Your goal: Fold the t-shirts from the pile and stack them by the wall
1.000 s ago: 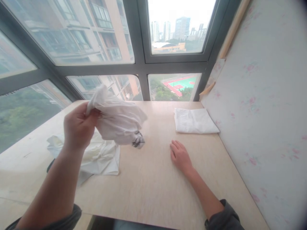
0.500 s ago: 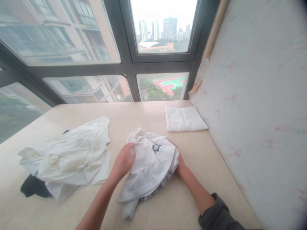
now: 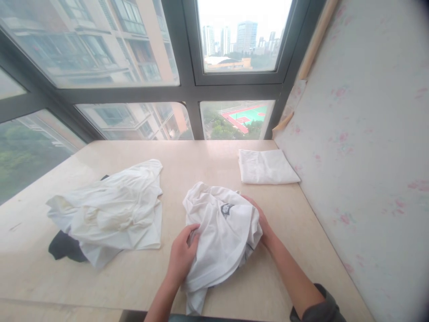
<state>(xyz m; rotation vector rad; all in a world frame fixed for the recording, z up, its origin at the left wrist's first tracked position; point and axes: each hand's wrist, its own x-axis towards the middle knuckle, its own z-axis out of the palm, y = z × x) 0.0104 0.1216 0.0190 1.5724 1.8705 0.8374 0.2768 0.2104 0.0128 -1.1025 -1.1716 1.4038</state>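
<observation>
A crumpled white T-shirt with a small dark print lies bunched in front of me, a sleeve-like end hanging toward the near edge. My left hand grips its left side, thumb on top and fingertips tucked into the cloth. On the opposite side, my right hand holds the shirt's right edge, its fingers mostly hidden behind the fabric. Dark marks show along the shirt's lower right underside.
A loose heap of white clothing lies to the left, with a black cloth partly under it. A folded white cloth rests by the papered wall. Windows rise behind the pale wooden surface.
My left hand has slid down the shirt's left edge, nearer to me. The shirt's lower part has shifted and its striped underside shows less. The whole view has swung slightly left.
</observation>
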